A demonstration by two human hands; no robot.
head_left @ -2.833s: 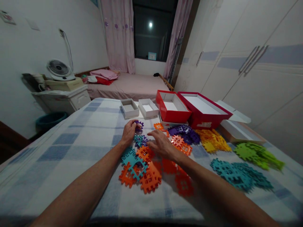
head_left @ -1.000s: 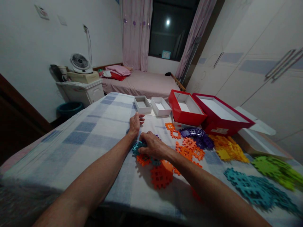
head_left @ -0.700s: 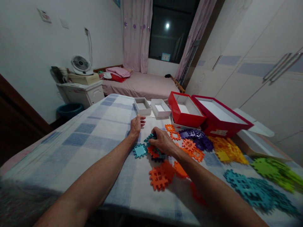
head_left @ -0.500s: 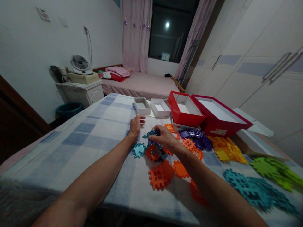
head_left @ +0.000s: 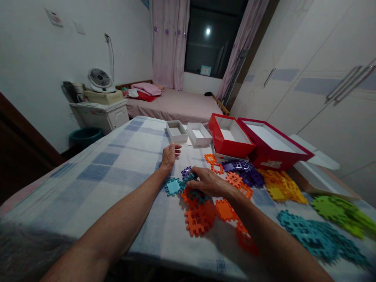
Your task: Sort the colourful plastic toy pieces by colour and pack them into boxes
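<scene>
My right hand (head_left: pixel 207 182) is bent over a small mixed pile of plastic interlocking tiles, its thumb and fingers closed around a teal tile (head_left: pixel 186 181). A purple tile (head_left: pixel 186 172) lies just beyond the fingertips. Left of the pile is a lighter teal square tile (head_left: pixel 173 187). Orange tiles (head_left: pixel 196 220) lie nearer to me, and more are partly hidden beneath my right hand. My left hand (head_left: pixel 169 155) rests on the tablecloth near the white boxes, fingers loosely bent and apart, with nothing in it.
Two small white boxes (head_left: pixel 177 137) stand beyond my hands, beside a red box (head_left: pixel 232 147) and a larger dark red box (head_left: pixel 264 158). To the right lie heaps of purple (head_left: pixel 254 176), yellow (head_left: pixel 282 188), green (head_left: pixel 337 211) and teal tiles (head_left: pixel 311 235) on a checked tablecloth (head_left: pixel 114 176).
My right hand has come down and nearer to me with the teal tile, onto the pile. The purple tile beyond it now shows. My left hand has hardly moved.
</scene>
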